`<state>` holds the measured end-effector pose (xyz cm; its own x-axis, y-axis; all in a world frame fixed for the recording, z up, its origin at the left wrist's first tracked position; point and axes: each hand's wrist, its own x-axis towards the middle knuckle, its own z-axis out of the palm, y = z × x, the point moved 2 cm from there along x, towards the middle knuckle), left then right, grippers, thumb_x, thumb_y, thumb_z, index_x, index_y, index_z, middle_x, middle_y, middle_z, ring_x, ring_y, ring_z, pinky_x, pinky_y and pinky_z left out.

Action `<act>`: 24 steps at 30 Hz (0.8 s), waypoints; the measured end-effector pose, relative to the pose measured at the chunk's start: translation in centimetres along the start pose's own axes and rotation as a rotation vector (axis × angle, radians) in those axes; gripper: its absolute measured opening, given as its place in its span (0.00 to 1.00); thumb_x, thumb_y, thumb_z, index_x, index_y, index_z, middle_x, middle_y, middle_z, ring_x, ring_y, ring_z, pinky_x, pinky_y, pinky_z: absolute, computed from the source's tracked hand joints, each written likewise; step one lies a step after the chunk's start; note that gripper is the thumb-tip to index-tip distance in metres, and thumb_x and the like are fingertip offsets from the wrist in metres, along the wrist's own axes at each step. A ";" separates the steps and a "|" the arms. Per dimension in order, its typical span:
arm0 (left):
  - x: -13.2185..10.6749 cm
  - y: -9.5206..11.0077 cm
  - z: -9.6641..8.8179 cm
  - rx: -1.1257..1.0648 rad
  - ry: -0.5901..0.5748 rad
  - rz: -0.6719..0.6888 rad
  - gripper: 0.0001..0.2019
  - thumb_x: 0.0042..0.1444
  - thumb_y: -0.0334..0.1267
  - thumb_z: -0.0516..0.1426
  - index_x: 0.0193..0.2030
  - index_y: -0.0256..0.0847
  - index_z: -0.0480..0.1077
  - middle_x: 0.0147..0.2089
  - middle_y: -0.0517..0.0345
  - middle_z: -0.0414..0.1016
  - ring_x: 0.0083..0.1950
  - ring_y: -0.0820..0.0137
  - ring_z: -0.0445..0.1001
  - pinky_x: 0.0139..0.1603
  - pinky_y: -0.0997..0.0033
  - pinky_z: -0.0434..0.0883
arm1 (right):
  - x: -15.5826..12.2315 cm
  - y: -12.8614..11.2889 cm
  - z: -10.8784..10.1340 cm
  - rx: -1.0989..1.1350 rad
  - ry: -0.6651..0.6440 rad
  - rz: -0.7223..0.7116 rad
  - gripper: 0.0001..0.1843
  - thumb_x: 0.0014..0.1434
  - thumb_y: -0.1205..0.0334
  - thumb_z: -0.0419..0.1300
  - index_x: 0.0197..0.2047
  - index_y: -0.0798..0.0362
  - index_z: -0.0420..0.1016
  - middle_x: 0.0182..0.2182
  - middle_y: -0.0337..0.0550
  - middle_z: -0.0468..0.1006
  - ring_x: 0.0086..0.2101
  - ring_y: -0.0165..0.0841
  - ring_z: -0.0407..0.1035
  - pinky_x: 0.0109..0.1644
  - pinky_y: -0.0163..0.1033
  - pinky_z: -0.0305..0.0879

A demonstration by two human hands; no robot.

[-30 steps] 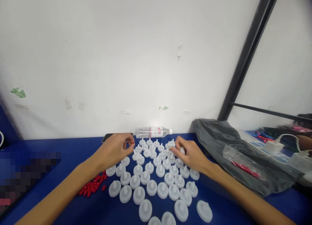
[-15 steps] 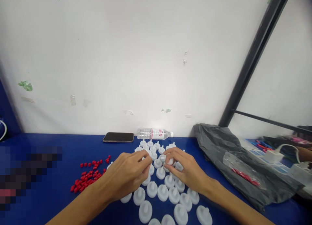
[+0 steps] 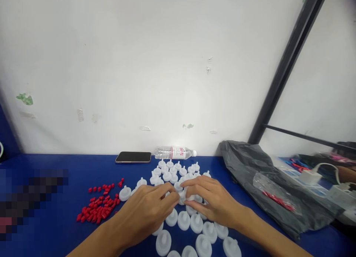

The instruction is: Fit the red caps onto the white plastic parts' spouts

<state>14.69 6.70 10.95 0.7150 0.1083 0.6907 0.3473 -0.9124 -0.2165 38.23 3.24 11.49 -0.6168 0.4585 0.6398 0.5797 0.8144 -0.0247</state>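
Several white plastic caps [image 3: 184,220] with short nozzles stand in rows on the blue table [image 3: 55,164]. My two hands meet over the middle of the rows. My right hand [image 3: 213,203] pinches one white cap [image 3: 182,196] with its fingertips. My left hand [image 3: 144,212] has its fingers curled and pressed together right against that cap; what they hold is hidden. A loose heap of small red pieces [image 3: 98,206] lies left of my left hand.
A dark phone [image 3: 133,157] and a lying water bottle [image 3: 174,152] rest against the white wall. A black plastic bag [image 3: 250,164] with a clear bag of red pieces [image 3: 275,192] lies at right. Beyond it are a white charger [image 3: 310,175] and another person's arm [image 3: 346,173].
Both hands have drawn back from the far rows toward me and come together over the middle caps. The phone and the red heap, once covered by my left hand, now show.
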 end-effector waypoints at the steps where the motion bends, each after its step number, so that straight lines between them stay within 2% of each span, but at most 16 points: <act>1: 0.1 0.1 -0.1 -0.005 0.017 -0.005 0.09 0.70 0.25 0.55 0.49 0.42 0.71 0.40 0.61 0.80 0.28 0.69 0.78 0.24 0.66 0.64 | 0.0 0.0 -0.1 -0.005 0.005 -0.014 0.04 0.77 0.60 0.62 0.49 0.49 0.72 0.52 0.46 0.87 0.47 0.37 0.84 0.49 0.43 0.75; 8: 0.3 0.7 -0.4 -0.028 0.085 0.009 0.10 0.71 0.24 0.54 0.49 0.41 0.73 0.41 0.60 0.82 0.27 0.71 0.78 0.23 0.68 0.65 | 0.0 -0.3 -0.1 -0.008 0.016 -0.060 0.04 0.76 0.60 0.63 0.49 0.49 0.73 0.52 0.47 0.87 0.43 0.37 0.83 0.48 0.44 0.73; 13: 0.1 0.6 -0.5 -0.021 0.125 0.016 0.12 0.71 0.23 0.51 0.49 0.41 0.73 0.41 0.59 0.82 0.26 0.71 0.77 0.22 0.67 0.62 | -0.2 -0.4 0.0 0.042 0.019 -0.021 0.04 0.77 0.59 0.62 0.51 0.49 0.72 0.54 0.48 0.86 0.48 0.36 0.83 0.53 0.41 0.76; 17: 0.1 0.7 -0.6 -0.013 0.114 0.013 0.12 0.70 0.22 0.52 0.50 0.41 0.73 0.40 0.59 0.83 0.24 0.71 0.75 0.21 0.67 0.62 | -0.3 -0.6 0.2 0.167 -0.014 0.117 0.07 0.78 0.56 0.62 0.56 0.44 0.71 0.60 0.44 0.85 0.46 0.33 0.83 0.56 0.40 0.77; 21: 0.3 1.1 -0.9 0.002 0.142 0.051 0.12 0.72 0.24 0.51 0.52 0.39 0.73 0.41 0.57 0.84 0.24 0.71 0.75 0.20 0.68 0.65 | -0.4 -1.2 0.2 0.335 -0.051 0.310 0.18 0.76 0.58 0.63 0.65 0.36 0.68 0.67 0.40 0.79 0.62 0.37 0.78 0.65 0.44 0.74; 24: 0.6 1.5 -1.2 0.017 0.151 0.076 0.12 0.71 0.23 0.52 0.51 0.37 0.74 0.41 0.56 0.84 0.25 0.71 0.76 0.20 0.69 0.67 | -0.5 -1.6 -0.2 0.445 -0.065 0.448 0.24 0.75 0.57 0.63 0.69 0.34 0.64 0.70 0.41 0.75 0.66 0.41 0.73 0.70 0.54 0.71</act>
<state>14.93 4.95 11.88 0.6409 -0.0224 0.7673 0.3071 -0.9086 -0.2831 37.69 1.63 11.38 -0.4049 0.7983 0.4458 0.5207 0.6021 -0.6053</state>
